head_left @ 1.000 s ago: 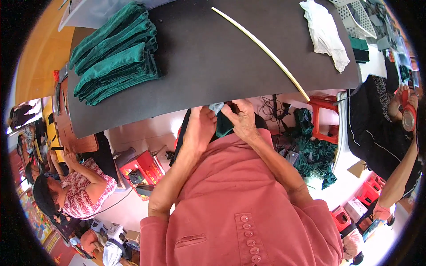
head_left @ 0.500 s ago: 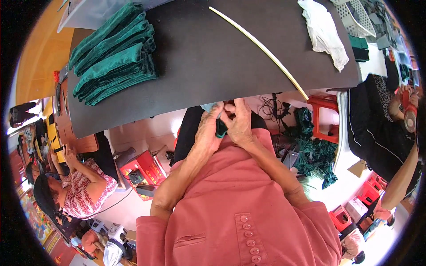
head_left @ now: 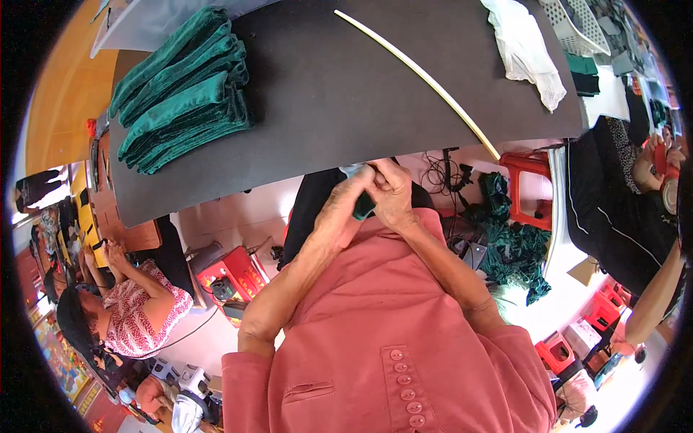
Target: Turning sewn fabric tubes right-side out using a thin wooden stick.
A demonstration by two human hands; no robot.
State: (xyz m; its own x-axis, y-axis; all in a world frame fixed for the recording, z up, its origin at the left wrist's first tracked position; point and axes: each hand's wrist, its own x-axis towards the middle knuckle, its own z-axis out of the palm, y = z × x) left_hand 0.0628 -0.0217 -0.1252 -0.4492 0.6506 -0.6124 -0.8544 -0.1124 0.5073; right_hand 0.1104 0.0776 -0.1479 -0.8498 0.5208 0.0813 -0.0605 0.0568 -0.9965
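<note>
Close together at the table's front edge, my two hands work over my lap. A small piece of dark green velvet fabric (head_left: 364,208) shows between them. My left hand (head_left: 345,200) is closed around the fabric, and a pale blue bit (head_left: 351,170) peeks out by its fingers. My right hand (head_left: 393,196) has its fingers bent against the left fingertips, gripping at the same fabric. The fingertips overlap, so most of the piece is hidden. On the table to the left lies a stack of folded green velvet pieces (head_left: 184,101).
A thin cream strip (head_left: 419,71) lies curved across the dark table (head_left: 310,94), with a white lacy cloth (head_left: 527,54) at right. Below are a red stool (head_left: 523,191), heaped green fabric (head_left: 509,252) and cables. A seated person (head_left: 141,303) is at left; another person's arm shows at right.
My hands have drawn closer together, the left fingers now folded against the right. The pale blue bit shows less from between them. The stack and strip stay put.
</note>
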